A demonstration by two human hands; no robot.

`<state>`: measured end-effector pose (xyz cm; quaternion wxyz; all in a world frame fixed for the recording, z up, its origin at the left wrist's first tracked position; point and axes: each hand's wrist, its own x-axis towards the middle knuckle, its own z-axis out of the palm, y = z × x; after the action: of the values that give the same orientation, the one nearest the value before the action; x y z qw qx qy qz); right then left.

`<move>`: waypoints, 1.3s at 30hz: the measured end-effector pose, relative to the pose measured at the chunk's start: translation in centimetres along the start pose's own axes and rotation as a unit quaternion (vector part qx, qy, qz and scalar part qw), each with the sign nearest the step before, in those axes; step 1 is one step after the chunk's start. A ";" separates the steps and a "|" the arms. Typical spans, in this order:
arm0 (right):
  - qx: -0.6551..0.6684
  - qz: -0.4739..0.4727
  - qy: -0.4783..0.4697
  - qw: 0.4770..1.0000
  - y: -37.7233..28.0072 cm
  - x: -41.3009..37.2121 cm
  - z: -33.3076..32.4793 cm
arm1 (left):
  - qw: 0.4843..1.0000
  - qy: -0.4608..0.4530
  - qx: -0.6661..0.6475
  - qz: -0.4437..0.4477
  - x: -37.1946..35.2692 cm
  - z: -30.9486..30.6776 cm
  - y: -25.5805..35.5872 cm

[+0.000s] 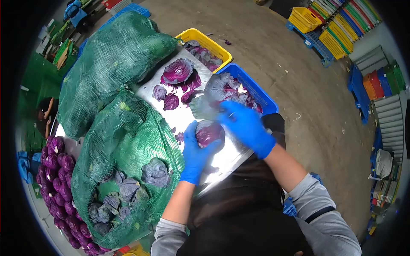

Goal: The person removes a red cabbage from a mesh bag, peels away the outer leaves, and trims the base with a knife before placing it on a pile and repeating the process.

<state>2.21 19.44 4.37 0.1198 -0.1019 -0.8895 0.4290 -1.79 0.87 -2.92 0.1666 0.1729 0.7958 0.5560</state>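
Note:
A purple cabbage (210, 133) rests on the metal table (175, 115), with my left hand (197, 151) in a blue glove wrapped round its left and near side. Above and to the right of it, my right hand (247, 128), also gloved, is closed on something thin, partly smeared by motion; a small metallic glint shows at its fingers. A blurred pale green leaf (203, 106) lies beside the right fingertips. Loose purple leaves (177, 71) are spread farther up the table. The blue crate (260, 94) beyond my right hand holds large outer leaves.
Green mesh sacks (106, 55) stand on the left, one open with cabbages (128, 190) inside. Many trimmed purple cabbages (60, 183) are piled at far left. A yellow crate (226, 55) of leaves adjoins the table. Other people (76, 13) are at upper left and left.

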 end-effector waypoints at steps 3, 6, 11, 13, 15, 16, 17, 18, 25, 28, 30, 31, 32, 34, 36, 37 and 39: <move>-0.062 -0.080 0.011 0.995 -0.2 -1.5 3.1 | 0.999 0.037 0.005 0.017 0.1 1.6 -0.2; -0.101 -0.033 0.000 0.994 1.3 -1.5 3.8 | 0.998 0.064 -0.024 -0.002 -0.7 2.2 0.8; -0.101 0.087 -0.111 0.985 -1.5 -1.1 0.9 | 0.974 0.040 -0.213 -0.065 -0.9 2.6 2.9; -0.100 0.126 -0.159 0.974 -1.8 -0.7 0.6 | 0.984 0.028 -0.177 0.007 -1.1 2.6 3.4; 0.032 0.007 -0.113 0.993 0.1 -1.0 1.4 | 0.993 0.032 -0.099 0.050 -1.2 1.8 2.1; 0.033 0.008 -0.112 0.993 1.3 -1.1 1.8 | 0.995 0.040 -0.019 0.093 -1.2 1.2 1.5; 0.072 0.001 -0.153 0.986 2.7 -1.3 2.3 | 0.997 0.037 -0.037 0.057 -1.3 0.7 1.6; 0.111 -0.006 -0.193 0.975 4.1 -1.4 2.6 | 0.997 0.036 -0.036 0.057 -1.3 -0.2 1.2; 0.051 0.053 -0.090 0.993 2.3 -2.2 3.2 | 0.949 -0.072 0.206 0.227 -0.9 -4.2 1.5; 0.041 -0.028 -0.102 0.994 1.9 -3.1 5.4 | 0.995 0.031 0.048 0.086 -1.7 -2.0 0.5; 0.001 -0.017 -0.131 0.991 0.3 -2.8 4.3 | 0.998 0.042 -0.038 0.020 -1.5 -1.8 0.9; -0.037 -0.005 -0.158 0.987 -0.2 -2.9 3.9 | 0.999 0.016 -0.023 0.027 -1.3 -1.9 0.7; -0.037 -0.005 -0.163 0.986 -0.2 -3.2 3.9 | 0.999 -0.010 -0.008 0.034 -1.1 -2.1 0.5; -0.024 0.016 -0.180 0.983 -0.3 -3.6 4.0 | 0.987 -0.021 -0.150 -0.060 -0.8 -1.9 3.3; -0.062 -0.004 -0.154 0.986 -0.2 -3.7 4.9 | 0.945 -0.042 -0.286 -0.151 -0.7 -1.7 3.4; -0.101 -0.025 -0.129 0.986 -0.1 -3.7 5.1 | 0.996 -0.006 -0.084 -0.034 -0.7 -1.4 2.0; -0.058 -0.018 -0.180 0.982 -0.9 -1.8 3.5 | 0.989 0.027 0.123 0.083 -0.9 -1.1 2.0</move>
<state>2.79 15.82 2.69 -0.0410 -0.0136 -0.9214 0.3862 -1.33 0.13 -0.63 0.0755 0.2427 0.8449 0.4706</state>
